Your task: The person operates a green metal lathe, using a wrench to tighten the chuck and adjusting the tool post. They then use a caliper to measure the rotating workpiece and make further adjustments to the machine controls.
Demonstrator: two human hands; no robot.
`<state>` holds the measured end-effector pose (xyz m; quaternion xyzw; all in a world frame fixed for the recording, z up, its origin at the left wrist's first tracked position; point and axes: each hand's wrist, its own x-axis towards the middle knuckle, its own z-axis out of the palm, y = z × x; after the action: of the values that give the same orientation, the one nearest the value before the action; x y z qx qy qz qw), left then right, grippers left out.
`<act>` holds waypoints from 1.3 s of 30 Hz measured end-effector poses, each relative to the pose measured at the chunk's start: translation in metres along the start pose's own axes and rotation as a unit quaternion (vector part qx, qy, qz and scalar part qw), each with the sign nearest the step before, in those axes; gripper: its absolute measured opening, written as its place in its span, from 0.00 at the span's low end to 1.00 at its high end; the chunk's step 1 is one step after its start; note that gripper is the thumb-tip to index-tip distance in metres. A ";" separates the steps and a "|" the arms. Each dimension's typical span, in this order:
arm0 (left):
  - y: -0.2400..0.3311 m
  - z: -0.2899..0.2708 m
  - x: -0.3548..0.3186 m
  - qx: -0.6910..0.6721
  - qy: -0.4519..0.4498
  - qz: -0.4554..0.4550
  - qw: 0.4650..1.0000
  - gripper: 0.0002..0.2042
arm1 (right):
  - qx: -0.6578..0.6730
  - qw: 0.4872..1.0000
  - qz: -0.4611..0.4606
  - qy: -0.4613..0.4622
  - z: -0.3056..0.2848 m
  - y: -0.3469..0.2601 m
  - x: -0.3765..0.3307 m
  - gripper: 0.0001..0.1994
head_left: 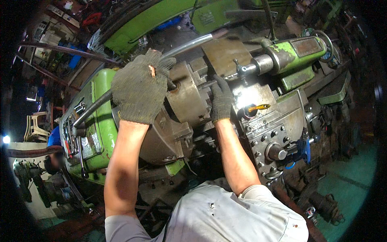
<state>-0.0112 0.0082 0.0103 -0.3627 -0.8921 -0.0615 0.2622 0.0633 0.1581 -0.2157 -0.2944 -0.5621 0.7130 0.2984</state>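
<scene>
My left hand (pixel 139 86), in a dark knitted glove with a torn spot, is closed around a long-handled chuck key. The key's dark bar (pixel 94 108) sticks out to the lower left of the glove, and its short end (pixel 172 85) meets the side of the lathe chuck (pixel 186 97). My right hand (pixel 221 99), gloved too, is at the chuck's face with its fingers wrapped over a short metal rod (pixel 206 84) between the jaws. Part of the rod is hidden by the fingers. To the right, the tailstock (pixel 296 54) points its centre toward the chuck.
A yellow-handled tool (pixel 259 107) stands in a round cup on the carriage beside my right hand. Below it is a bolted tool post (pixel 276 152). The green headstock (pixel 105 80) with levers is left. A silver pipe (pixel 188 45) lies beyond the chuck. Another person's blue sleeve (pixel 54 137) shows far left.
</scene>
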 end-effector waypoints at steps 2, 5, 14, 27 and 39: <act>-0.002 0.000 -0.001 0.002 0.012 0.009 1.000 0.12 | 0.027 0.999 0.022 -0.003 0.003 -0.009 -0.005 0.19; -0.001 -0.006 -0.001 -0.004 0.010 0.002 1.000 0.11 | 0.011 1.000 0.018 -0.001 0.000 0.008 0.000 0.21; -0.012 0.007 0.003 0.026 0.042 0.035 0.998 0.10 | 0.021 1.000 -0.002 -0.007 0.005 -0.006 -0.003 0.23; -0.003 0.001 0.006 -0.009 -0.008 -0.022 1.000 0.11 | 0.061 0.996 0.072 -0.004 0.000 0.008 0.006 0.21; -0.003 0.000 0.007 -0.044 -0.004 -0.019 0.999 0.15 | 0.043 0.998 0.046 -0.012 0.002 -0.001 0.000 0.21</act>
<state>-0.0171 0.0103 0.0140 -0.3574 -0.8962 -0.1045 0.2411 0.0616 0.1568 -0.2147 -0.2982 -0.5200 0.7531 0.2711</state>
